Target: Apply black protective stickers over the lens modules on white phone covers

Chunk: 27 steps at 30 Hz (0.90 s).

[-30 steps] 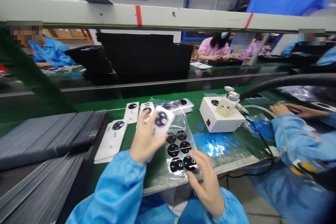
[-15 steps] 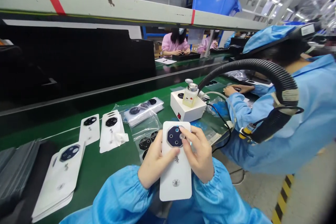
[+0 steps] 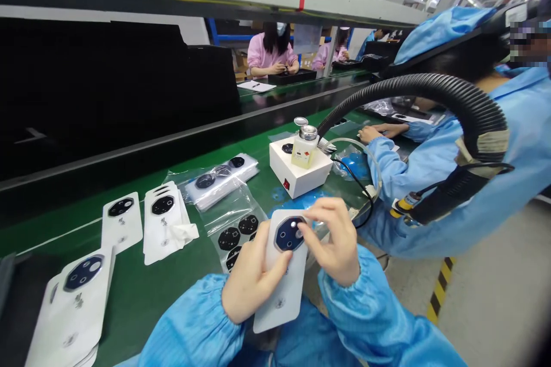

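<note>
My left hand [image 3: 249,278] is closed around a white phone back cover [image 3: 282,292], its thumb lying across the front below the dark octagonal camera plate [image 3: 287,234]. The cover leans, with its top tipped to the right. At the plate's upper right edge, the thumb and forefinger of my right hand [image 3: 333,241] come close together in a pinch; what lies between them, if anything, is too small to make out. Left of my hands lie more white covers with dark camera plates: a stack [image 3: 71,304], a single cover [image 3: 121,223] and a fanned pile [image 3: 161,223].
Behind my hands are a clear bag of black camera plates [image 3: 229,239] and a wrapped stack [image 3: 221,183]. A white box [image 3: 297,175] carries a pump bottle [image 3: 305,149]. A black corrugated hose [image 3: 413,83] arches at right, before a co-worker in blue [image 3: 508,126].
My view has shifted, so the bench things appear further left. The cover has tilted from nearly upright, and my right hand has moved slightly off its side, fingers now at the camera plate's upper right edge.
</note>
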Each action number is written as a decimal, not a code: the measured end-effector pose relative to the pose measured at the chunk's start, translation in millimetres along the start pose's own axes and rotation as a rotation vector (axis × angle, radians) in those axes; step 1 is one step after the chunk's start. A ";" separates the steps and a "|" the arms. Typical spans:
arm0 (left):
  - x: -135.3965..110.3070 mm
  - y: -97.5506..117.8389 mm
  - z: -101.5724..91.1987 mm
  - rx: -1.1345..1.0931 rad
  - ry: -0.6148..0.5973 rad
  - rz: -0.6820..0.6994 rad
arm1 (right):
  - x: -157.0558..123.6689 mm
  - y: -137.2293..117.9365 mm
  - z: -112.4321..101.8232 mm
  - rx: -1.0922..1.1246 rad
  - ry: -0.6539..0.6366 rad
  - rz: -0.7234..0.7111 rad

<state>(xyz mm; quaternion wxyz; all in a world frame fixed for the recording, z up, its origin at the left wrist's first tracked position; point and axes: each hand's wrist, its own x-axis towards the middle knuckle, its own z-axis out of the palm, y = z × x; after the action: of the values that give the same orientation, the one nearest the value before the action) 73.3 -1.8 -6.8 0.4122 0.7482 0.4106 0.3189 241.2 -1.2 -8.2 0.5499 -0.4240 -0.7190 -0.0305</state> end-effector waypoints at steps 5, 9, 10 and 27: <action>-0.3 -4.0 -0.8 0.187 -0.007 0.073 | 6.4 6.6 -2.2 0.093 -0.090 0.102; 1.6 -5.3 0.1 0.263 -0.025 0.108 | 4.4 9.6 -3.2 0.043 -0.129 0.061; 1.8 -5.4 0.6 0.271 -0.031 0.111 | 3.8 10.1 -2.9 0.006 -0.127 0.028; -3.5 5.4 0.5 0.093 -0.033 0.043 | -3.3 8.6 4.4 -0.240 0.013 -0.335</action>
<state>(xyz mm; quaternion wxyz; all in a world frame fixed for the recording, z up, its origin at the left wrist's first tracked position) 74.0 -6.8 -2.7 0.3767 0.7804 0.4018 0.2961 243.6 4.7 -16.2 0.4870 -0.3609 -0.7672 -0.2098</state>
